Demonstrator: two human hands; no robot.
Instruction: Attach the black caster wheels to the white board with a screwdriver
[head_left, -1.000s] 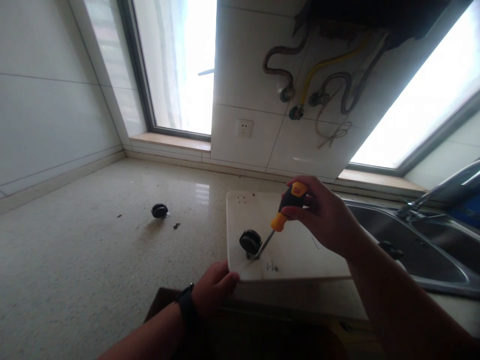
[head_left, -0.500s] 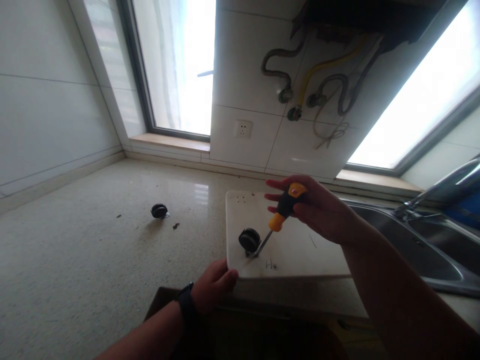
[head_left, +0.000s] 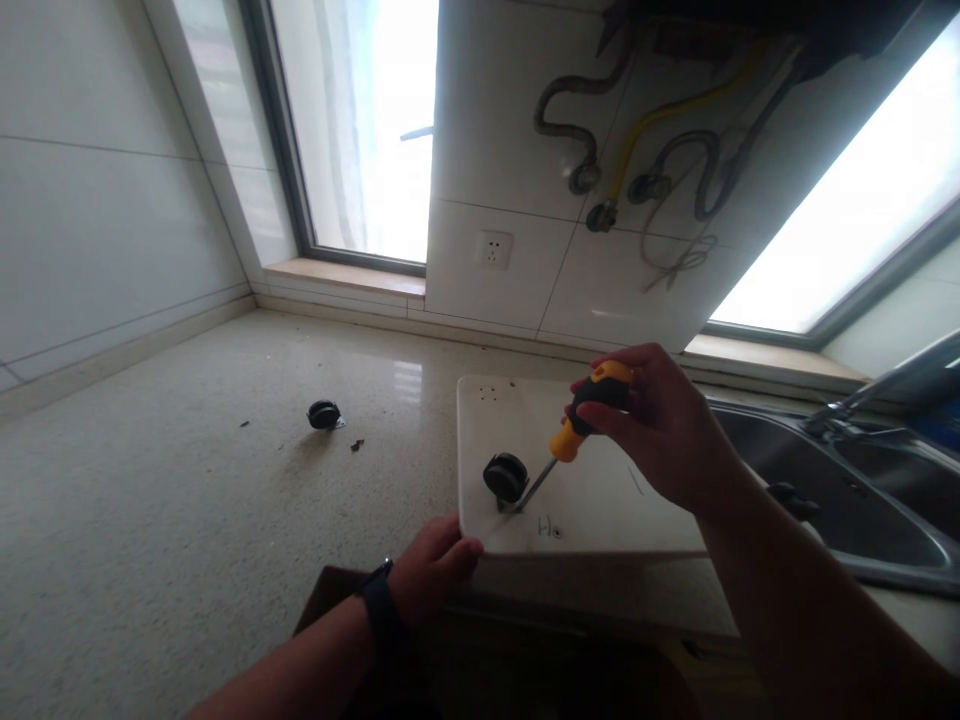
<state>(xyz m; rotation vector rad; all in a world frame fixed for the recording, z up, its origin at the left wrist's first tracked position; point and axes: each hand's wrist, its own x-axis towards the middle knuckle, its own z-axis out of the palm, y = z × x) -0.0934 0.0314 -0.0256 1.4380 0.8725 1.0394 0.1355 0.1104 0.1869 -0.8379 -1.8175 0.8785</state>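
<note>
My right hand [head_left: 664,430] is wrapped round the yellow-and-black handle of a screwdriver [head_left: 566,443]. The tool slants down to the left, its tip at the mounting plate of a black caster wheel [head_left: 505,478]. That caster stands near the front left corner of a white board [head_left: 592,520], which has pen marks on it. With thumb on top and fingers at the edge, my left hand [head_left: 435,562] grips the same corner. The screw under the tip is too small to make out. Another dark caster [head_left: 793,500] shows partly behind my right forearm.
A loose black caster [head_left: 324,414] lies on the speckled countertop [head_left: 187,520], left of the board. Small dark bits, perhaps screws [head_left: 358,445], are beside it. To the right is a steel sink [head_left: 780,440] with a faucet [head_left: 832,415]. Pipes [head_left: 570,130] and a socket [head_left: 496,250] are on the wall.
My right hand's fingers, spread away from the screwdriver handle before, have closed round it. The handle is turned and leans a little further right. My left hand keeps its grip; the view has shifted slightly.
</note>
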